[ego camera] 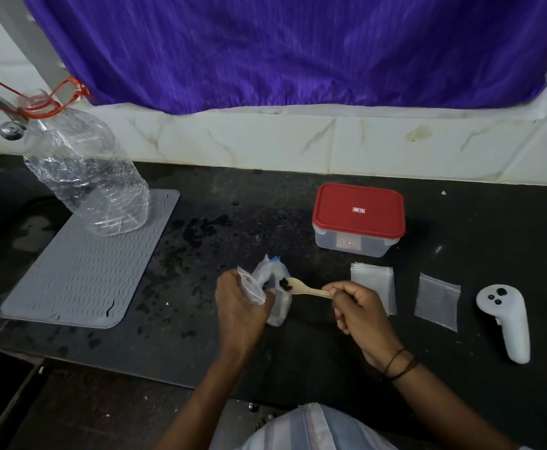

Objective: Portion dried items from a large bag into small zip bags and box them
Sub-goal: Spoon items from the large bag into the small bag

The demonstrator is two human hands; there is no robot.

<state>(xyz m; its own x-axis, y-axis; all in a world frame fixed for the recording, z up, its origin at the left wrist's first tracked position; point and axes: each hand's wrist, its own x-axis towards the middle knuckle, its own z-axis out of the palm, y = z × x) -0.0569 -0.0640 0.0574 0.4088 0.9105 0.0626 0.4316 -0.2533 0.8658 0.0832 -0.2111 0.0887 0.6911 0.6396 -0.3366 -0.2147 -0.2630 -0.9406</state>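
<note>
Dark stone counter (298, 352) with pale marbled tiles behind it and a big purple curtain (282, 43) hanging over the back wall. Counter looks wet and blotchy in the middle.

Containers first. There's a clear plastic box (353, 243) with a red lid (359, 209) snapped on, sitting toward the back right — can't make out anything inside it. On the left a big crumpled clear bottle (87, 177) with a red handle leans on a grey ribbed mat (80, 271); it has a little water in it, or at least that's how it looks.

The large bag (277, 287) of dried stuff stands near the front middle, clear plastic with a bit of blue at the top, dark bits showing low inside. The left hand (239, 306) is right up against it and pinches a small zip bag (251, 287) with a reddish strip along its edge. The right hand (360, 306) is curled around the handle of a wooden spoon (308, 287) — the bowl carries a few dark shrivelled pieces and hovers at the mouth of the bags.

Just right of that hand is a stack of empty zip bags (374, 284), then one single bag (437, 300) lying flat, then a white controller (506, 323) well off to the right.
</note>
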